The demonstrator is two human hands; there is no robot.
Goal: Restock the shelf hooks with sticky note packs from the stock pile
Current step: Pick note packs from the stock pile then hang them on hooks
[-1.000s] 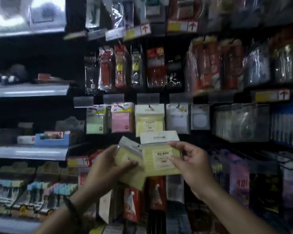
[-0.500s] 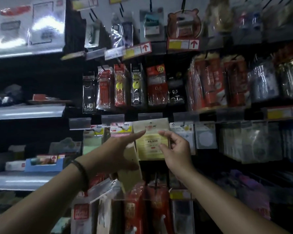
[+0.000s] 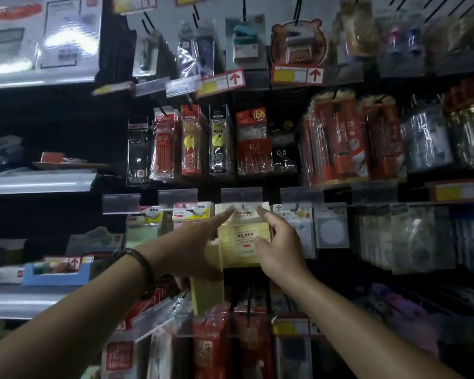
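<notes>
Sticky note pack in yellow, clear-wrapped with a white header card (image 3: 241,236), sits up against the thin metal shelf hook (image 3: 243,206) in the middle row of a dim stationery display, just under a clear plastic price-tag holder (image 3: 241,195). The right hand (image 3: 281,247) pinches the pack's right edge between thumb and fingers, with the forefinger stretched up to the header. The left hand (image 3: 192,250) lays a straight forefinger on the header's other corner while its lower fingers curl round a second yellow pack (image 3: 206,294), held just below.

Whether the header's hole is fully over the hook cannot be told. By the look of it, this pack is all but hung and at least one more awaits its turn. The stock pile is out of view.

Print on the pack's white label is too small to read. Legible nearby are "0.5" and a "12" badge on a red refill pack (image 3: 253,143), "0.5" on a black refill pack (image 3: 282,151), "2B" on a red pencil pack (image 3: 348,138) and "8" on a slim black pack (image 3: 138,151). Red upward arrows mark the yellow-and-white shelf tags (image 3: 222,82).
</notes>
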